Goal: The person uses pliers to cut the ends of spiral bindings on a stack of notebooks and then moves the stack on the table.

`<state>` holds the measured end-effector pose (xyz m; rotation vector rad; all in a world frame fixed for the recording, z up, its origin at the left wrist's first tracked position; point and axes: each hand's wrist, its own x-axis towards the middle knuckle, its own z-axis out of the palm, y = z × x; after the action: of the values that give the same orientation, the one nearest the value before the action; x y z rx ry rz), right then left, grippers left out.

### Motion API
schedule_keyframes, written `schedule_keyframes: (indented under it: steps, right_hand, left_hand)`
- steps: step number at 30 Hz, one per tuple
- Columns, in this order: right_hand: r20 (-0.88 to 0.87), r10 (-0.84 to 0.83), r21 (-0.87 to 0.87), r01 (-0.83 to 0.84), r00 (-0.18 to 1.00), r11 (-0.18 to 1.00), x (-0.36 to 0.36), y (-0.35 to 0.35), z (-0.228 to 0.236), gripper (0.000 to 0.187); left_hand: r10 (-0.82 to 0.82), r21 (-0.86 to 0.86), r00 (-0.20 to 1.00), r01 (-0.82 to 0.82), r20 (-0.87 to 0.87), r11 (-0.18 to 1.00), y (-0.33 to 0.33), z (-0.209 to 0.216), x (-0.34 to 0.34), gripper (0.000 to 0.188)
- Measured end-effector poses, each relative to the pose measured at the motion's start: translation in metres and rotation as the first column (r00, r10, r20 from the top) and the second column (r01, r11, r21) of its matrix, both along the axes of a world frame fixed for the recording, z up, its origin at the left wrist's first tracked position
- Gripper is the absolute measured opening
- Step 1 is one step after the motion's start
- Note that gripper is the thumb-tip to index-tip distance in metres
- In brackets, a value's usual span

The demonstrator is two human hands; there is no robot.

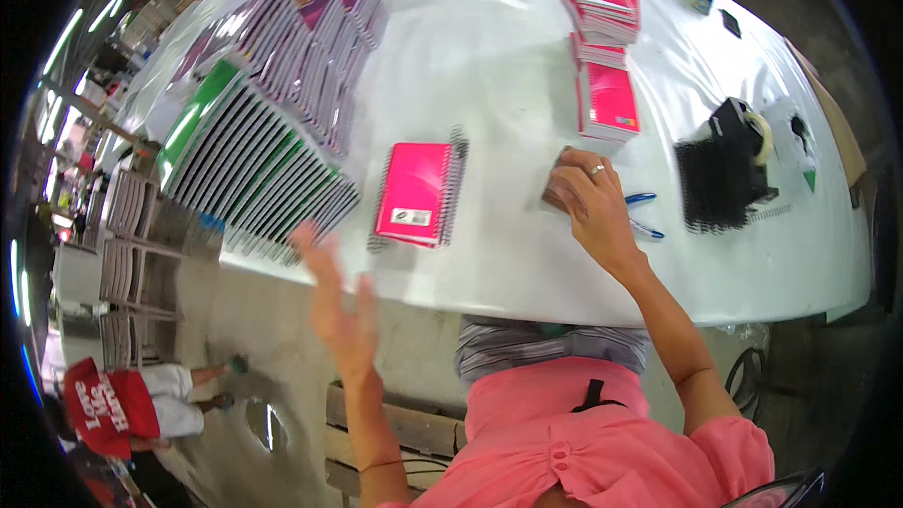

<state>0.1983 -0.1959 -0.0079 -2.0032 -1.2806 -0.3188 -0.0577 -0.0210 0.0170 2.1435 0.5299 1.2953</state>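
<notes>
On the tabletop (499, 268), left of centre: pink notebook (414, 190), black coils showing along both sides
Right hand (594, 196): fingers bent closed over a small brown block (555, 190)
Left hand (340, 315): blurred by the near edge, fingers spread, nothing visible in them
Beyond right hand: pink notebook stacks (609, 99)
Beside it: blue pens (641, 198)

Pink notebook (412, 190), right fingers (572, 179) holding block (551, 196)
</notes>
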Motion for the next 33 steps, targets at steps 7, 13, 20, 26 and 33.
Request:
schedule_keyframes:
  steps: [7,13,20,26,33]
  right_hand:
    - [0.070,-0.149,-0.232,0.162,0.986,0.959,0.028,-0.081,-0.005,0.044]
    - [0.072,-0.079,-0.299,0.096,0.994,0.949,0.053,-0.111,-0.035,0.047]
    - [0.103,-0.258,-0.328,0.277,0.961,0.903,0.053,-0.129,-0.015,0.052]
    - [0.091,0.219,-0.217,-0.195,0.971,0.956,-0.004,-0.050,0.006,0.060]
    - [0.075,0.378,-0.428,-0.313,0.923,0.848,-0.012,-0.028,-0.026,0.043]
  left_hand:
    - [-0.333,0.158,0.856,0.421,-0.396,0.893,-0.044,0.004,0.171,0.064]
    - [-0.209,0.397,0.769,0.518,-0.604,0.758,-0.061,-0.023,0.305,0.075]
    - [-0.106,0.354,0.833,0.341,-0.543,0.871,-0.032,-0.017,0.253,0.066]
    - [0.072,0.165,0.908,-0.004,-0.413,0.986,0.068,-0.026,0.121,0.057]
    - [-0.328,-0.621,0.819,-0.044,-0.471,0.782,0.089,-0.035,0.074,0.062]
